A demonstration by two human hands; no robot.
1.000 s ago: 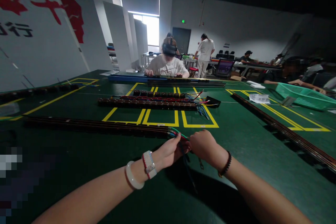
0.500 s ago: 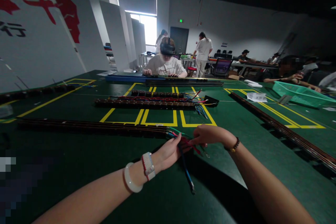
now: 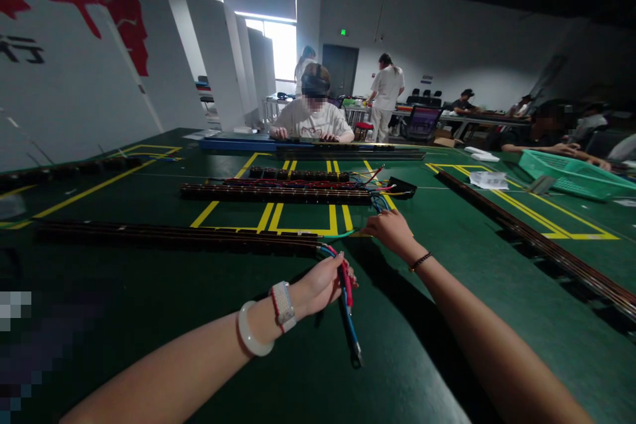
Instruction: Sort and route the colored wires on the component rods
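A long dark bar (image 3: 199, 236) lies across the green table, with wires coming out of its right end. My left hand (image 3: 322, 283) is closed round the red wire (image 3: 348, 285) and the blue wire (image 3: 352, 328), whose lug-tipped end hangs down toward me. Farther right and a little higher, my right hand (image 3: 390, 232) is closed on the end of the green wire (image 3: 342, 234), which runs from the bar's right end. My right fingertips are partly hidden behind the hand.
Beyond my hands lie more dark bars (image 3: 273, 193) with coloured wires. Another long bar (image 3: 536, 245) slants down the right side, near a green basket (image 3: 571, 175). A person (image 3: 313, 116) sits across the table.
My right hand has moved up and away from my left hand, drawing the green wire apart from the others. The red and blue wires stay in my left hand.
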